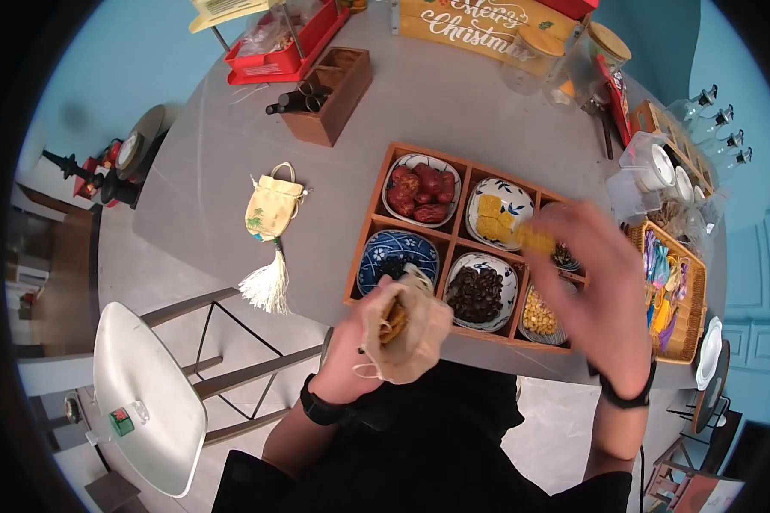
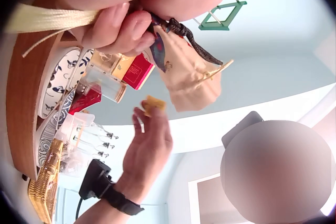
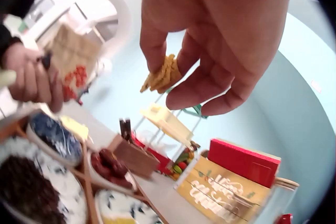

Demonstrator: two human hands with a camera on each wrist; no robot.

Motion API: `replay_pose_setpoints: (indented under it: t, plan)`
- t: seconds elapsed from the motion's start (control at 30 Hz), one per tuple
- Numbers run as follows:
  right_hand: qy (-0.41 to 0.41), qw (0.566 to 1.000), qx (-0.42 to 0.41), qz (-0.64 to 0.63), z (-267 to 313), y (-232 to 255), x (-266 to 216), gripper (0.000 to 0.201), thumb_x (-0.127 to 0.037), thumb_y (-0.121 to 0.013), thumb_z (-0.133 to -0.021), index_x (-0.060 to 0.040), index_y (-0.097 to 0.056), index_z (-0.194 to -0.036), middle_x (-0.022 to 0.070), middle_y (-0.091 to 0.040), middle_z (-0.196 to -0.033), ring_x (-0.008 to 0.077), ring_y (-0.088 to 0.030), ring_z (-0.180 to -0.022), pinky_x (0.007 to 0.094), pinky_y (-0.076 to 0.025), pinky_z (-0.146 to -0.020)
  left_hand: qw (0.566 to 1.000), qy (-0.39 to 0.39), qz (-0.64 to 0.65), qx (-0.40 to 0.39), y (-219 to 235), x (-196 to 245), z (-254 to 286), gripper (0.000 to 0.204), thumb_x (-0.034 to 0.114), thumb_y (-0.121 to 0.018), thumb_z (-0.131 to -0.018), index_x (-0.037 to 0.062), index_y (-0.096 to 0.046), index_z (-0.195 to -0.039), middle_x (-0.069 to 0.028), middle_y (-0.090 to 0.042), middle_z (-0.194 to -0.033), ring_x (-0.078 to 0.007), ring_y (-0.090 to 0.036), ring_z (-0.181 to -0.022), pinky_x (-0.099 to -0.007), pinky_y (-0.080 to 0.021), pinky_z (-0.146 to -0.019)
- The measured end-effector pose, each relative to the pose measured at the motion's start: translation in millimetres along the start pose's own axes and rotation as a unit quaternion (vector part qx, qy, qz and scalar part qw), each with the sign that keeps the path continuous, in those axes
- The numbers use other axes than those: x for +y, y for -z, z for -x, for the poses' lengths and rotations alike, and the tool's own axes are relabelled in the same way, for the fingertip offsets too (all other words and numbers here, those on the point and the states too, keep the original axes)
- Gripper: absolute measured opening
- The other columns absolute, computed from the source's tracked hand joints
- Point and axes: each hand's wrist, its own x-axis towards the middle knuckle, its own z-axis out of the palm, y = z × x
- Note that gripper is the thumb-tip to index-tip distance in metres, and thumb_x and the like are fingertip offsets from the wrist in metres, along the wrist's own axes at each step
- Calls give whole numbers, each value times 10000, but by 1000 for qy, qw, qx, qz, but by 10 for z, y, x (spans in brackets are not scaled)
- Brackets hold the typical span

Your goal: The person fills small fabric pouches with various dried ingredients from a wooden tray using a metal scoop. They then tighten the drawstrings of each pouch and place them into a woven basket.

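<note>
The left hand [image 1: 347, 355] grips a beige cloth pouch [image 1: 419, 333], its mouth open toward the head camera with yellowish-brown pieces inside. Between the thumb and fingers of the right hand [image 1: 595, 286] is a yellow piece [image 3: 164, 75], pinched above the right part of a wooden divided box [image 1: 351, 272]. Two more yellow pieces [image 1: 490, 218] lie in a leaf-patterned dish [image 1: 515, 198]. Other compartments hold dishes of red dates [image 1: 419, 193], dark beans [image 1: 477, 295], yellow kernels [image 1: 539, 315] and black bits, partly hidden by the pouch.
A second pouch [image 1: 269, 208] with a white tassel [image 1: 268, 282] lies left of the box. Behind stand a brown wooden holder [image 1: 342, 94], a red tray [image 1: 269, 67] and a Christmas crate [image 1: 479, 32]. At right are glass jars [image 1: 530, 64] and a wicker basket [image 1: 686, 316].
</note>
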Motion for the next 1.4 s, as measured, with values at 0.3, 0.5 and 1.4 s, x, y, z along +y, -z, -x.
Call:
replay_pose_setpoints:
  t: [0.3, 0.5, 1.4]
  plan:
    - [-125, 987, -46, 87, -23, -367, 461, 337, -127, -707, -790, 21, -628, -1082, 207, -628, -954, 396, -601, -882, 430, -483, -761, 956, -93, -279, 3, 181, -110, 22, 297, 14, -630, -819, 26, -519, -1095, -61, -545, -859, -136, -553, -725, -239, -449, -632]
    - [3, 998, -43, -37, -55, -22, -458, 270, -59, -711, -735, -40, -659, -999, 153, -585, -1129, 331, -589, -949, 418, -464, -835, 991, 131, -10, 7, 31, 178, -68, 316, 182, -530, -910, 18, -533, -1180, -78, -604, -1045, -140, -602, -909, -270, -494, -801]
    - [105, 966, -226, 62, 148, -294, -250, 181, -190, -687, -725, -46, -660, -832, 152, -516, -1262, 238, -548, -1071, 484, -320, -1083, 890, 323, 318, 59, -71, 15, -98, 288, 227, -367, -1032, 17, -533, -1138, -58, -633, -962, -129, -638, -825, -269, -509, -769]
